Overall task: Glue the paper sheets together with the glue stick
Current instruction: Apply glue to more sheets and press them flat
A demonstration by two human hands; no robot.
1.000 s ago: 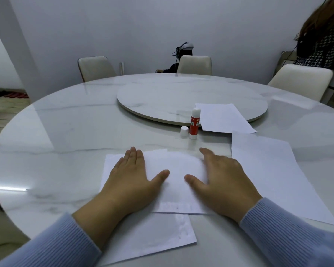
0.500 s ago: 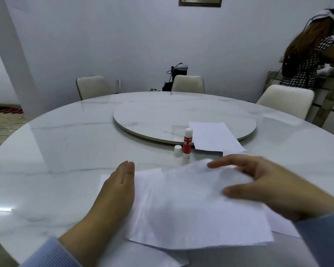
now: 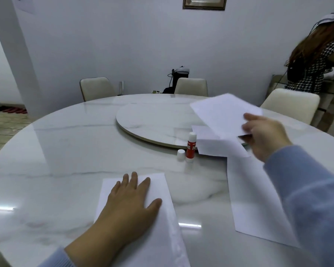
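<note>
From the head camera, the left hand (image 3: 132, 204) lies flat with its fingers straight on a paper sheet (image 3: 163, 218) at the near edge of the round marble table (image 3: 66, 151). The right hand (image 3: 264, 134) is raised above the table and pinches a second sheet (image 3: 223, 112) between thumb and fingers, over the edge of the turntable (image 3: 152, 120). The glue stick (image 3: 191, 145) stands upright and uncapped just in front of the turntable, its white cap (image 3: 180, 154) just beside it. Another sheet (image 3: 220, 146) lies partly on the turntable near the glue stick, and a larger sheet (image 3: 256, 199) lies flat on the right.
</note>
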